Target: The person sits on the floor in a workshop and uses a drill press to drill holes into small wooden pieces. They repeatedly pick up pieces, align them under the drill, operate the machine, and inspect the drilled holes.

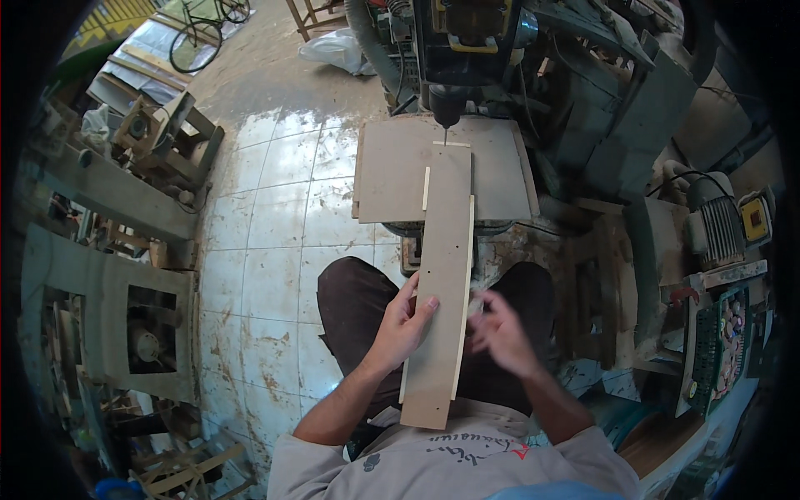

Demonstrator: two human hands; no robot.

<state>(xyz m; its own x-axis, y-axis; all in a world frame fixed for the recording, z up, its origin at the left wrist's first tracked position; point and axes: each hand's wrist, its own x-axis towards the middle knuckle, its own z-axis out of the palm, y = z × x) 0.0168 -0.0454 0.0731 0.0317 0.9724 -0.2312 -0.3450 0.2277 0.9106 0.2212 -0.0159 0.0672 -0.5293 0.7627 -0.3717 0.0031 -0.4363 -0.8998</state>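
A long, flat wooden board (448, 242) with several small drilled holes and thin pale strips along its sides stretches from my lap to the drill press table. Its far end rests on the flat table board (392, 167), close under the drill bit (445, 136) and black chuck (447, 104). Whether the bit touches the wood I cannot tell. My left hand (402, 327) grips the board's left edge, thumb on top and the other fingers partly hidden beneath. Just right of the board is my right hand (502, 335), blurred by motion with its fingers bent.
The drill press head (467, 42) stands straight ahead. An electric motor (715, 229) and a green crate of small items (718, 350) are at the right. Dusty machine frames (104, 308) line the left side. A bicycle (198, 37) stands far left, beyond the tiled floor (275, 217).
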